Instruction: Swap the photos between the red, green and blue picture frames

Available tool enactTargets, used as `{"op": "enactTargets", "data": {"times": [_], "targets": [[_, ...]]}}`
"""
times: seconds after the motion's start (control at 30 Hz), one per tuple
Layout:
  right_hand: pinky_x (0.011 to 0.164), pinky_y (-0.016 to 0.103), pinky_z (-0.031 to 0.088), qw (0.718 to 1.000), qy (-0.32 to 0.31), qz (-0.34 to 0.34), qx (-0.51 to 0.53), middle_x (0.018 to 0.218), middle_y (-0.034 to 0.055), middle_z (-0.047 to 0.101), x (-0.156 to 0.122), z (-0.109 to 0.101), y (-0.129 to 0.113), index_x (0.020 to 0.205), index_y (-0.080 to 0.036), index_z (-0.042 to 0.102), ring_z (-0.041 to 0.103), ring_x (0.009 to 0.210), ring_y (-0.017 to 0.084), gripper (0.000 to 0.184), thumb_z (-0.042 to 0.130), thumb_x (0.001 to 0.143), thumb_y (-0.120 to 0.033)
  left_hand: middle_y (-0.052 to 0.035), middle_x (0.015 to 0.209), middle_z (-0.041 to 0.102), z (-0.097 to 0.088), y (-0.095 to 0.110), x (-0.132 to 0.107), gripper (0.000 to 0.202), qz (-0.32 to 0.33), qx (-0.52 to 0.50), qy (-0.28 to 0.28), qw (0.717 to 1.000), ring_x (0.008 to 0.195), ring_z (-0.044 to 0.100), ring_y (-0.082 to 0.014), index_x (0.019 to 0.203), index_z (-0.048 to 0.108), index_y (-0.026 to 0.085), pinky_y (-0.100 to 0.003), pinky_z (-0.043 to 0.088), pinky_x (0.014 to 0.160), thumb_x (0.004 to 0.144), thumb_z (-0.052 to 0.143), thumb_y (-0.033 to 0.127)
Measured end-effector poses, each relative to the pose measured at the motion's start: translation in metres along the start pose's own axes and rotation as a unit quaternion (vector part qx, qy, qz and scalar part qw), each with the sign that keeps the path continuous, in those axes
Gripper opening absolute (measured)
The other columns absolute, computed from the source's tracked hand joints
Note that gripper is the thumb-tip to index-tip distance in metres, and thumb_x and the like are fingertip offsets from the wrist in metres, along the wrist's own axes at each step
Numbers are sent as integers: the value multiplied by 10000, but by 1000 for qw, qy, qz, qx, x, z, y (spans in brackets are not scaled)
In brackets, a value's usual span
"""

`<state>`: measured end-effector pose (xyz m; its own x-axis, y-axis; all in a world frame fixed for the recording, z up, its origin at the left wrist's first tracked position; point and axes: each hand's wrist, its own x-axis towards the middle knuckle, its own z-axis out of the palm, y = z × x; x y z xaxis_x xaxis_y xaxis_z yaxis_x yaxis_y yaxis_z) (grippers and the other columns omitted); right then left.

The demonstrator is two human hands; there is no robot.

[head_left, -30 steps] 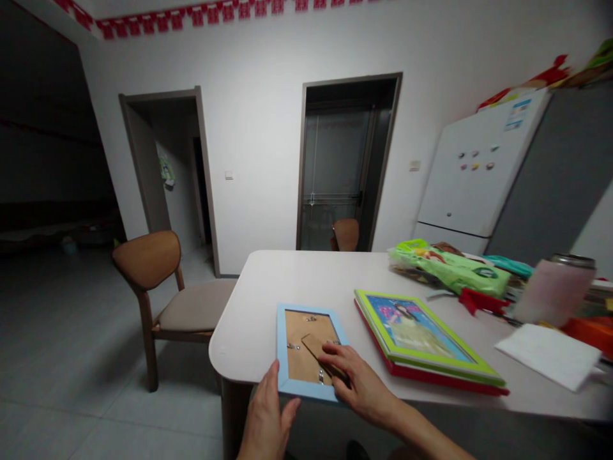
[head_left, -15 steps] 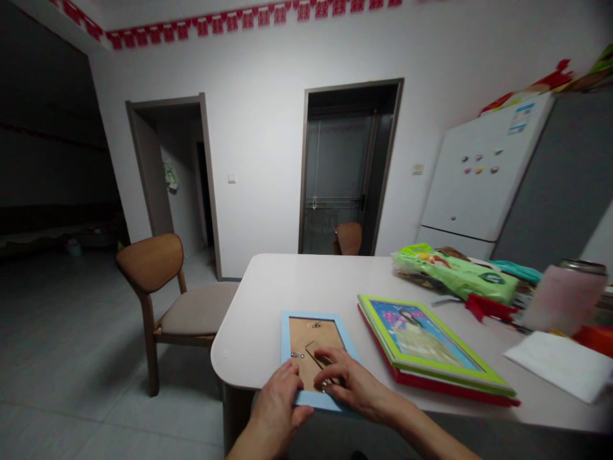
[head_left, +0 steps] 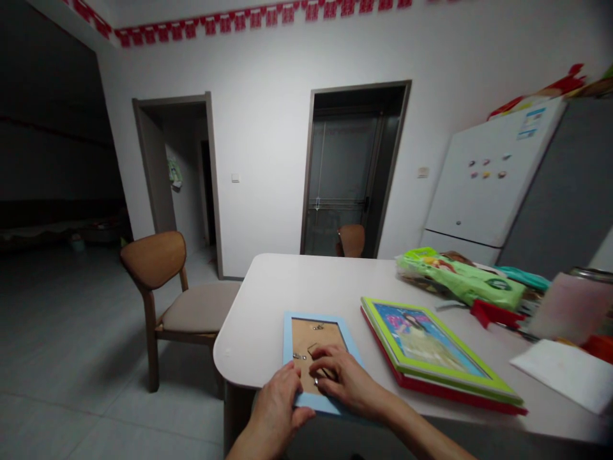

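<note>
A light blue picture frame [head_left: 288, 333] lies face down at the near edge of the white table [head_left: 306, 281], its brown backing board showing. My left hand [head_left: 276, 405] rests on the frame's near left corner, its fingers laid over the edge. My right hand [head_left: 345, 384] lies on the backing board with curled fingers pressing at a small metal clip on the back. To the right lies a green-framed picture [head_left: 433, 347] face up, stacked on a red frame [head_left: 454, 390].
A green packet [head_left: 462, 276], a pink tumbler [head_left: 569, 306], a white sheet of paper [head_left: 565, 374] and other clutter fill the table's right side. A wooden chair [head_left: 167, 287] stands at the left. A white fridge [head_left: 493, 182] and two doorways are behind.
My left hand has come up from the frame's lower edge onto its near left corner. My right hand has shifted slightly left on the backing board, and the fold-out stand now lies flatter.
</note>
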<state>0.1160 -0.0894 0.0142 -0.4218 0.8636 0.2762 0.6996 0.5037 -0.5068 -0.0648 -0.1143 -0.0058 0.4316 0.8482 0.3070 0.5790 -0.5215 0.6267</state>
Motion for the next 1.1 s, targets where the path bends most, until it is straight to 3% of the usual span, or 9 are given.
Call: {"op": "enactTargets", "data": {"times": [0.1, 0.27, 0.5, 0.6, 0.73, 0.83, 1.1], "targets": [[819, 308, 352, 998, 28, 37, -40, 975, 62, 573, 14, 9, -3, 902, -219, 630, 486, 923, 192, 275, 515, 654, -234, -78, 1038, 557, 2, -1, 0, 303, 8, -5, 11, 1000, 1086, 426, -206, 885, 536, 180, -311, 338, 912, 599, 627, 143], [738, 289, 351, 985, 61, 99, -126, 832, 56, 596, 35, 23, -11, 769, -225, 659, 500, 841, 185, 206, 472, 713, -289, -68, 1040, 551, 2, -2, 1, 380, 7, -2, 11, 1000, 1058, 446, -206, 941, 513, 192, -316, 349, 901, 583, 632, 143], [695, 298, 354, 971, 111, 135, -162, 821, 99, 602, 44, 31, -9, 730, -164, 636, 506, 807, 202, 198, 454, 705, -237, -67, 977, 575, 3, -1, 2, 363, 2, 14, 4, 1000, 1078, 432, -217, 928, 519, 184, -321, 343, 906, 584, 626, 145], [686, 260, 368, 978, 94, 123, -143, 777, 72, 620, 41, 22, -2, 739, -171, 643, 526, 779, 175, 207, 458, 707, -257, -69, 966, 577, 4, -2, 4, 373, -11, 17, 1, 1000, 1077, 433, -228, 933, 520, 185, -330, 350, 898, 580, 631, 149], [748, 236, 366, 979, 88, 116, -146, 885, 71, 617, 26, -3, 20, 860, -164, 633, 526, 847, 164, 252, 449, 688, -186, -76, 982, 571, 3, -1, 3, 433, -9, 8, -5, 1000, 1079, 430, -230, 979, 501, 175, -327, 341, 903, 571, 642, 145], [748, 237, 359, 973, 62, 134, -179, 833, 88, 620, 14, -19, 39, 762, -148, 657, 527, 830, 175, 256, 444, 632, -93, -58, 961, 572, -1, 3, 2, 378, -1, -10, 2, 1000, 1042, 456, -219, 948, 510, 191, -314, 355, 883, 591, 629, 150], [698, 236, 352, 967, 72, 142, -201, 785, 98, 600, 20, -16, 44, 710, -143, 643, 516, 791, 175, 263, 382, 687, -116, -40, 919, 573, -5, 8, 2, 368, -6, -19, -2, 1000, 1018, 469, -209, 940, 502, 202, -311, 358, 874, 598, 623, 139]]}}
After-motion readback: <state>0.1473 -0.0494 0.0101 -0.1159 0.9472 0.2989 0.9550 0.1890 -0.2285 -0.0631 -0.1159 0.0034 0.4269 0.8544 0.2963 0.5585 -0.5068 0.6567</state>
